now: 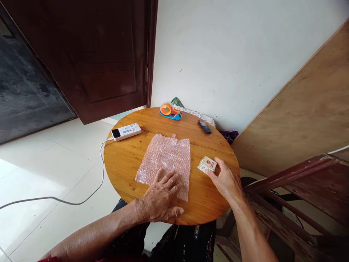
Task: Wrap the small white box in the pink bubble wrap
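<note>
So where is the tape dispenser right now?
In the head view, the tape dispenser sits by the far edge of the round table, beyond the bubble wrap and left of the dark, blurred object.

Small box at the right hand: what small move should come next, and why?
I'd probably bring the small box left over the bubble wrap: the right hand has its thumb and fingers at the box's sides, the box sits just right of the sheet, and the left hand lies on the sheet's near part.
</note>
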The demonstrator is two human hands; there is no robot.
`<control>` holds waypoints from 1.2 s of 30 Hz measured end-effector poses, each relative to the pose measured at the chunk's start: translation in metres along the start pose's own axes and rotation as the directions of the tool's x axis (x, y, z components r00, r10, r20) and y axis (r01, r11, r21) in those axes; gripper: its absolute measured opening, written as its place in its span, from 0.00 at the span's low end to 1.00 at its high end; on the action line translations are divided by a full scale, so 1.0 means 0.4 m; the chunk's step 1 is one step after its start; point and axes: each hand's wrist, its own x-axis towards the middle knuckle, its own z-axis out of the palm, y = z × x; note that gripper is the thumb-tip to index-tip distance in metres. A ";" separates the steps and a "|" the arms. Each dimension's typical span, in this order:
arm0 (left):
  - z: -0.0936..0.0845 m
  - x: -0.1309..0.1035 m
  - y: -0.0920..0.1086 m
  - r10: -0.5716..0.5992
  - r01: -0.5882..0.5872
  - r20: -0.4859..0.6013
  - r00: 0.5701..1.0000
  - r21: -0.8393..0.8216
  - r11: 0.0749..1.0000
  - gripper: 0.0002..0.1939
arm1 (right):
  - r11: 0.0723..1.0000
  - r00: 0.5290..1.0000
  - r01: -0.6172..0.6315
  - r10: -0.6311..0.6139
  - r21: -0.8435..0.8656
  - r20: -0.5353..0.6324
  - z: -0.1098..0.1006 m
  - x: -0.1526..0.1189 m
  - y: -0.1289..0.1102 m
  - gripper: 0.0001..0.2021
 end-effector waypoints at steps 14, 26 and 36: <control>-0.007 -0.008 0.013 0.039 -0.040 -0.122 0.992 -0.001 0.999 0.36 | 0.871 0.917 0.127 -0.286 0.475 0.278 0.113 -0.016 -0.272 0.15; -0.046 -0.087 -0.037 -0.158 0.156 -0.200 0.967 -0.028 0.987 0.11 | 0.749 0.906 0.131 -0.355 0.649 0.228 0.187 -0.029 -0.200 0.21; -0.050 -0.089 -0.036 -0.144 0.151 -0.178 0.973 0.027 0.988 0.10 | 0.780 0.910 0.214 -0.378 0.589 0.170 0.198 -0.031 -0.197 0.21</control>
